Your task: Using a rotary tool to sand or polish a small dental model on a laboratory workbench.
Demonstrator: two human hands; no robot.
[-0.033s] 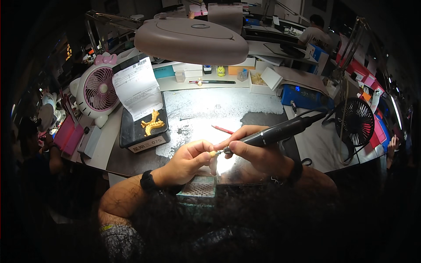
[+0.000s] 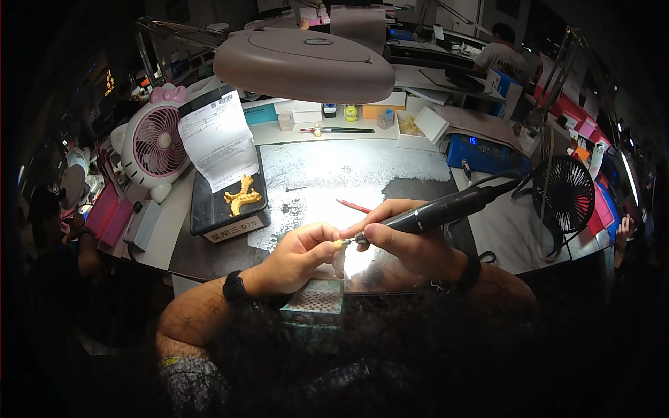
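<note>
My right hand (image 2: 411,244) is wrapped round a black rotary handpiece (image 2: 446,210), its metal tip (image 2: 360,238) pointing left. Between the thumb and forefinger of my left hand (image 2: 301,256) is a small pale-yellow piece (image 2: 339,244), too small to make out its exact kind. The handpiece's bit meets or nearly meets this piece, and the two hands' fingertips are close together. Left of them, yellow dental models (image 2: 242,196) lie in a black tray (image 2: 197,219) with a paper sheet (image 2: 217,143) propped at its back.
A lamp head (image 2: 303,66) hangs over the bench mat (image 2: 313,167). Beyond my right hand lies a red pencil-like stick (image 2: 354,205). A blue control box (image 2: 481,159) and black fan (image 2: 563,195) stand right, a pink-and-white fan (image 2: 157,139) left. A perforated tray (image 2: 315,298) sits below my hands.
</note>
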